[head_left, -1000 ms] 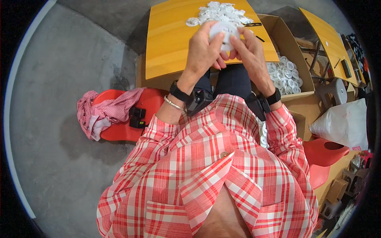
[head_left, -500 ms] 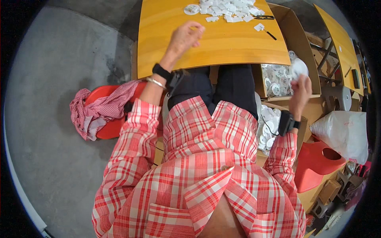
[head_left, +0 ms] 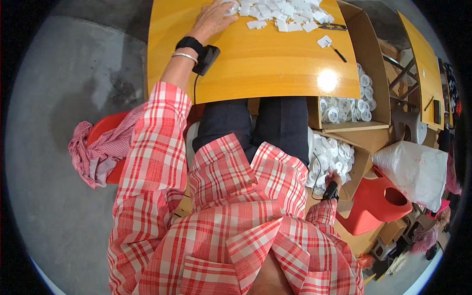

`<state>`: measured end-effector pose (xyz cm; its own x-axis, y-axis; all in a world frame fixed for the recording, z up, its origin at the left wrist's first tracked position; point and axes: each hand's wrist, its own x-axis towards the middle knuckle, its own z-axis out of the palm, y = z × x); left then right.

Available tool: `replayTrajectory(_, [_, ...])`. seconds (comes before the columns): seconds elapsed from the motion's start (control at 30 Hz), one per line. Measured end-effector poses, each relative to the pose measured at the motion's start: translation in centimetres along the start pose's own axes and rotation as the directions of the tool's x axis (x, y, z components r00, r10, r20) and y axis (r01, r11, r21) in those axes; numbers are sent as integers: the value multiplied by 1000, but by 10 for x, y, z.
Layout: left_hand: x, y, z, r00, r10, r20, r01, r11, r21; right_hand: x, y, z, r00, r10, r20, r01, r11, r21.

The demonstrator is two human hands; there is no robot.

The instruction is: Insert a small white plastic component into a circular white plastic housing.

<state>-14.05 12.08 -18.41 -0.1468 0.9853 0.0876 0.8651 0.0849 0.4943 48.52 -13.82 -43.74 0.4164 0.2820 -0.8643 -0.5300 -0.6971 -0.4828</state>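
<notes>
My left hand (head_left: 212,22) rests on the far left of the yellow table (head_left: 246,64). Its fingers are apart around a round whitish disc (head_left: 231,8), touching it at the edge of a pile of small white square pieces (head_left: 290,11). Down at my right side, my right hand (head_left: 334,178) reaches into a cardboard box of white discs (head_left: 337,152); its fingers are mostly hidden, so I cannot see whether it grips one.
Another cardboard box (head_left: 383,98) of clear and white discs stands beside the table. Black pliers-like tool (head_left: 333,26) and a black-handled tool (head_left: 339,54) lie on the table. A red stool (head_left: 368,209), white sack (head_left: 413,169) and cloth-draped red seat (head_left: 112,129) flank me.
My left hand has moved forward from above the table onto the disc by the pile. My right hand has dropped from beside the upper box into the lower one; its white disc is gone from view.
</notes>
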Motion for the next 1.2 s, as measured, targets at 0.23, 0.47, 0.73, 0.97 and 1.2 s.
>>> replayTrajectory(0.23, [-16, 12, -12, 998, -41, -53, 41, 999, -3, -42, -94, 45, 834, -547, 77, 552, 818, -162])
replayTrajectory(0.47, [-28, 10, -5, 993, -60, -104, 62, 998, 14, -234, -177, 262, 228, -905, 360, 968, 250, 16])
replayTrajectory(0.73, [-64, -18, 0, 962, -245, 120, 212, 393, -895, -293, -128, 436, -296, -289, 910, 937, -272, 219])
replayTrajectory(0.97, [-107, -5, 5, 963, -204, 177, 84, -398, -914, -285, -103, 467, -529, -182, 829, 533, -831, 158])
replayTrajectory(1.2, [-104, 16, 7, 985, 24, 172, 152, -594, -790, -290, -90, 417, -551, -147, 821, 552, -803, 226])
